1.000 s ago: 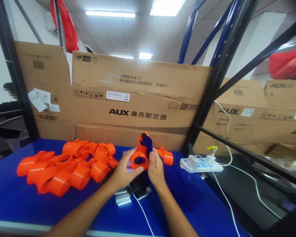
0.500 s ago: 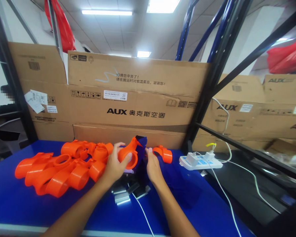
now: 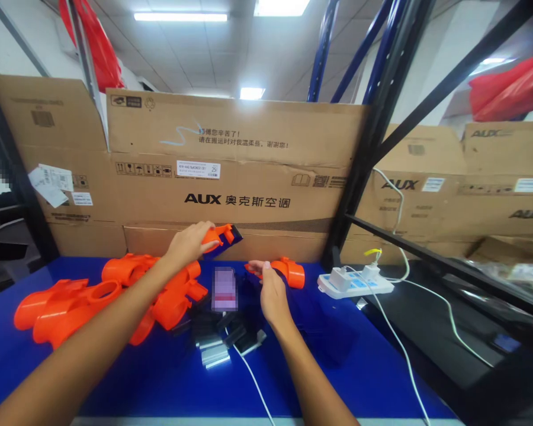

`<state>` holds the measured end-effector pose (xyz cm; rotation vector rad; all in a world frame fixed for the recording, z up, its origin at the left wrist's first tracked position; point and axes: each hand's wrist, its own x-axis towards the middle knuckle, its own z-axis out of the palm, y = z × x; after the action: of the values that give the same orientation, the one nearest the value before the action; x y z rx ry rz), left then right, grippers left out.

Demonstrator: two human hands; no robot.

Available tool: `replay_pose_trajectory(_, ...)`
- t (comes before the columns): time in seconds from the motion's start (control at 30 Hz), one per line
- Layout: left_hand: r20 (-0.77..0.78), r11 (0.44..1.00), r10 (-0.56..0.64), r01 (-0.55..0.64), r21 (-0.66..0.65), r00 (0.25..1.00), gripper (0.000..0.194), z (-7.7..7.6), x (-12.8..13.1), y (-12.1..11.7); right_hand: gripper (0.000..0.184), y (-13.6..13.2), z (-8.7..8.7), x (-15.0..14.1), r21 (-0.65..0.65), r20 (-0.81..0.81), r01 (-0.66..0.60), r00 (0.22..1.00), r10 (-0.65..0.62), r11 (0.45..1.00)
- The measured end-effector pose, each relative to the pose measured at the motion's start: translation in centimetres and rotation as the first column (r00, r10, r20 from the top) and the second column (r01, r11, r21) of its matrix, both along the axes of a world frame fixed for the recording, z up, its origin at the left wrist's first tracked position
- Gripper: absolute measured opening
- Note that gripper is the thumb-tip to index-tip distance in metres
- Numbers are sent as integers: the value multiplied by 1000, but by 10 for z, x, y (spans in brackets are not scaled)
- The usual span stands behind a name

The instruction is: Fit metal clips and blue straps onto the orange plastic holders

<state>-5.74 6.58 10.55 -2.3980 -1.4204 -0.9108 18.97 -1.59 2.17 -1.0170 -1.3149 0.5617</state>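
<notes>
My left hand (image 3: 187,242) is raised above the blue table (image 3: 115,373), closed round an orange plastic part with a dark blue piece at its end (image 3: 224,235), held near the cardboard box wall. My right hand (image 3: 270,290) rests lower on the table, fingers touching another orange ring-shaped part (image 3: 289,272). A pile of the same orange parts (image 3: 93,293) lies to the left under my left forearm.
Large AUX cardboard boxes (image 3: 231,177) stand behind the table. A white power strip (image 3: 355,283) with plugs and white cables sits to the right. Small grey metal blocks (image 3: 215,349) and a phone on a stand (image 3: 224,289) lie in the middle. A black rack post (image 3: 359,160) rises at right.
My left hand has lifted the orange part up and left, away from my right hand. My right hand let go of it and moved to the orange part on the table.
</notes>
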Motion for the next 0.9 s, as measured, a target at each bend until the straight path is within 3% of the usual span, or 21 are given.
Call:
replay_pose_trajectory(0.1, -219, 999, 29, -21, 37, 975, 35, -2, 0, 18, 70, 1, -2, 0, -1, 0, -8, 1000, 8, 1000)
replay_pose_trajectory(0.3, -396, 999, -30, 11, -48, 918, 36, -26, 1, 42, 73, -1, 0, -2, 12, 42, -30, 999, 29, 999)
replay_pose_trajectory(0.5, -442, 995, -39, -4, -96, 896, 30, -39, -8, 54, 72, -5, 2, -2, 37, 75, -43, 996, 40, 998)
replay_pose_trajectory(0.8, -490, 992, -39, -24, -122, 871, 13, -36, -27, 58, 70, -6, 3, -3, 41, 80, -35, 996, 32, 999)
replay_pose_trajectory(0.9, -493, 990, -40, -31, -136, 869, 16, -37, -33, 56, 71, -7, 3, -3, 37, 91, -42, 995, 38, 998)
